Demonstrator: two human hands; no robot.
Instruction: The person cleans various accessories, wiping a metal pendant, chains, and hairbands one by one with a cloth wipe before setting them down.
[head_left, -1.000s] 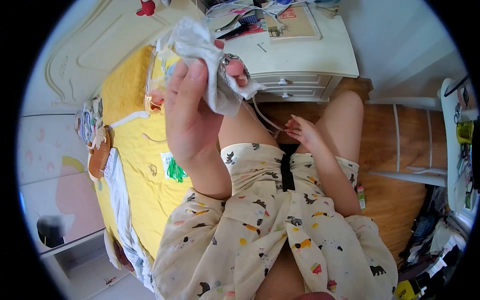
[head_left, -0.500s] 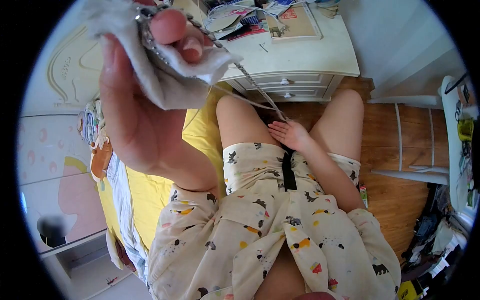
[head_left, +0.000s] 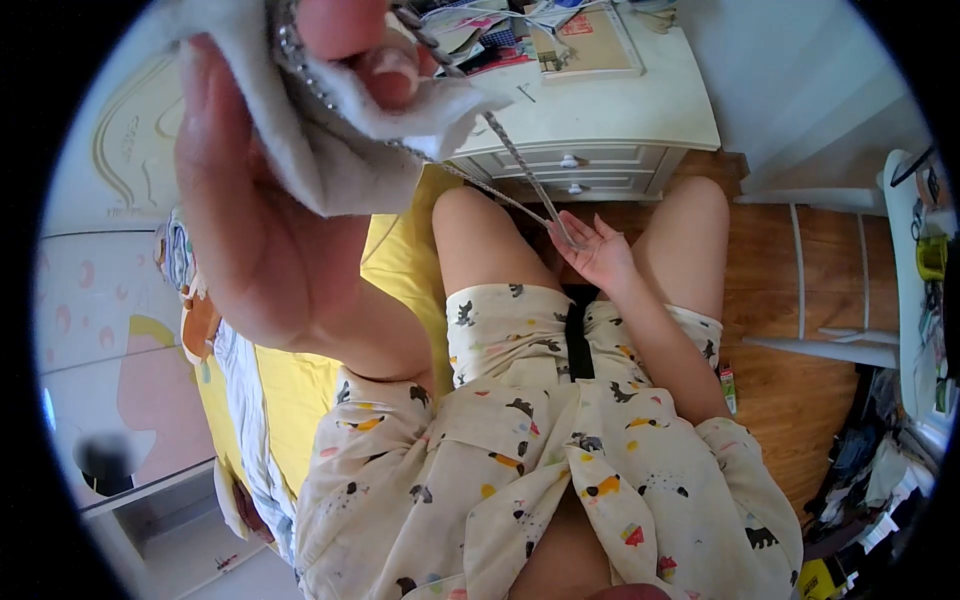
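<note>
My left hand [head_left: 290, 230] is raised close to the camera at the upper left, its thumb and fingers closed on a white cloth [head_left: 340, 170] and a silver chain. The chain [head_left: 522, 165] hangs from the cloth in a long loop, down and to the right. At the loop's lower end is my right hand [head_left: 598, 255], palm up above my lap, with its fingers spread and the chain lying against them. Part of the cloth and some left fingertips are cut off by the frame's top edge.
A white cabinet [head_left: 610, 115] with drawers stands ahead, bearing papers, cables and a brown booklet [head_left: 588, 45]. To the left is a bed with a yellow sheet [head_left: 290, 385]. On the right are a white chair-like frame [head_left: 800, 270], a shelf with small items and piled clothes [head_left: 870, 450].
My left hand has moved up, left and nearer the camera with the cloth and chain. The chain now stretches out longer. My right hand has turned palm up, fingers spread, at the loop.
</note>
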